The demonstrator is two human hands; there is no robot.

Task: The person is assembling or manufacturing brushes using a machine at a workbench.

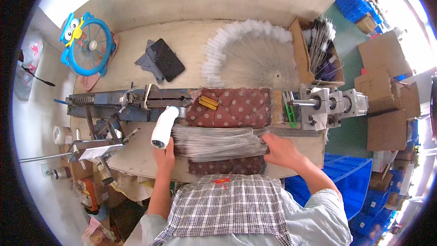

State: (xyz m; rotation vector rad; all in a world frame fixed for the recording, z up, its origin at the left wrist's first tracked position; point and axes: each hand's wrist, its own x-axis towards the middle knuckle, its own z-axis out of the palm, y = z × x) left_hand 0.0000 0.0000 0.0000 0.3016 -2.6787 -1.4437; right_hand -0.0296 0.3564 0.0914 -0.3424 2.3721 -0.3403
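Note:
A thick bundle of thin, silvery wires lies lengthwise along the near edge of the bench, in front of my body. My right hand is closed round its right end, thumb on the near side. At the opposite end my left hand touches the wire ends, its thumb upright beside them. A white-wrapped lever handle covers most of the left fingers. Just beyond the bundle is a brown polka-dot cloth pad with yellow metal-like pieces on it.
A metal machine rail runs left of the pad; a spindle unit stands right, near a green-handled tool. Behind lie fanned white-tipped wire brushes, a cardboard box, a black tablet-like slab and a blue fan.

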